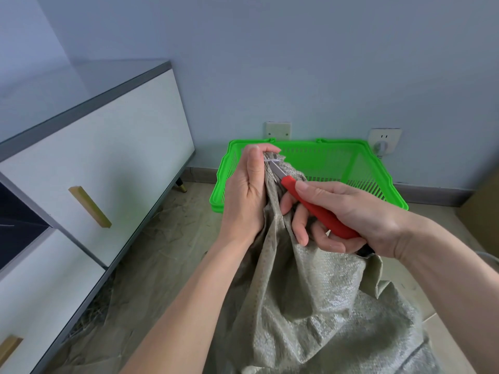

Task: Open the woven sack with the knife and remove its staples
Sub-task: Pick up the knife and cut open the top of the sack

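While the sack (pixel 310 306) neck is bunched and tied just before the green basket (pixel 351 157), we judge opening barely begun, staples unseen | left hand (pixel 247 195) fingers curled tight round neck | right hand (pixel 348 211) fingers wrapped round knife (pixel 318 211), blade at white tie (pixel 271 160)

The gathered neck of the grey-green woven plastic sack (pixel 310 306) is hidden inside the left hand (pixel 247 190), and the sack's lower part runs off the bottom edge. The short steel blade of the red-handled knife (pixel 321 211) is partly buried in the folds — its tip cannot be made out. The right hand (pixel 348 214) covers the handle's rear end. Staples are too small to tell. The bright green slotted plastic basket (pixel 351 160) is partly blocked by both hands — its near-left corner is unseen.
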